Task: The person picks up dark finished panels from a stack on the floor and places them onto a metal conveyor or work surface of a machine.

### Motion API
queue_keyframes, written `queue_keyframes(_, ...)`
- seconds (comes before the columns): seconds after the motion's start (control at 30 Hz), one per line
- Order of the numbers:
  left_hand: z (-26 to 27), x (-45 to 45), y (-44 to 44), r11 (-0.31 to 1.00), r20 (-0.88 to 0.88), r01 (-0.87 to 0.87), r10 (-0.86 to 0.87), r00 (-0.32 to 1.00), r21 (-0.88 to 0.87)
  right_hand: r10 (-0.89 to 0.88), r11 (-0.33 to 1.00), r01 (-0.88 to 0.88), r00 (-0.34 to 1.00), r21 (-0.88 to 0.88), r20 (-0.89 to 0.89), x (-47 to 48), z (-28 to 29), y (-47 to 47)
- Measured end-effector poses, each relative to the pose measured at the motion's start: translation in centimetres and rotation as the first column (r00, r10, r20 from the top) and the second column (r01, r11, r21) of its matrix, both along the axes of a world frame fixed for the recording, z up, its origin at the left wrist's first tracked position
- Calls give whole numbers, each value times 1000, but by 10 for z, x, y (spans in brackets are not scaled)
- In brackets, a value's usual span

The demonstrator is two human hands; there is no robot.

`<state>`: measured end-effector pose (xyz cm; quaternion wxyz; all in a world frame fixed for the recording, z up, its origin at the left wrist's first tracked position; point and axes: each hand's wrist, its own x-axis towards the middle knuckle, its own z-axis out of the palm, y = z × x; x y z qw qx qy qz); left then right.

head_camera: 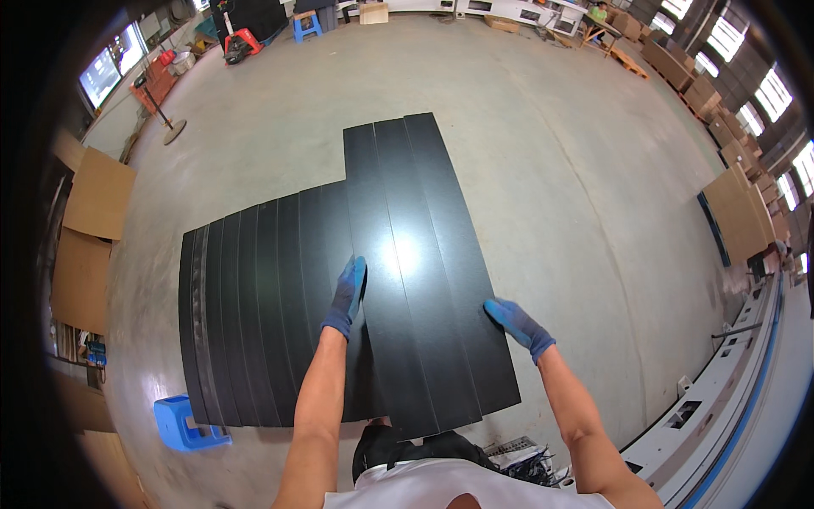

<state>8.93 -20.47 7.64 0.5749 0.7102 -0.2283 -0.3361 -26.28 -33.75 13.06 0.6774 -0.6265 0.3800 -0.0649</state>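
Note:
Before me lies a row of black flat panels (254, 305), set side by side at about waist height. At its right end, three longer black panels (420, 286) reach farther forward and a little nearer to my body. My left hand (346, 296), in a blue work glove, is on the left edge of these longer panels, where a dark gap opens beside them. My right hand (520, 327), gloved alike, grips their outer right edge, with the fingers partly hidden. Glare whitens the middle of the longer panels.
A blue plastic stool (178, 423) stands at the row's near left corner. A long white machine bed (706, 407) runs along my right. Cardboard sheets (95, 197) lean at the left. Farther off are a red pallet jack (241, 44) and a person (598, 13).

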Motion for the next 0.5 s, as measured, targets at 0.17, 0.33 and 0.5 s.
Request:
queue_keyframes(0.17, 2, -6, -5, 977, 147, 2, -34, 989, 212, -64, 991, 60, 998, -120, -30, 26, -13, -8)
queue_keyframes(0.33, -15, -7, -10, 993, 212, -12, -14, 977, 121, -54, 975, 47, 998, -219, -26, 27, -19, -10)
queue_keyframes(0.5, -44, 0, -12, 992, 351, -66, 23, 936, 109, -35, 956, 7, 995, -294, -89, 24, -20, -11)
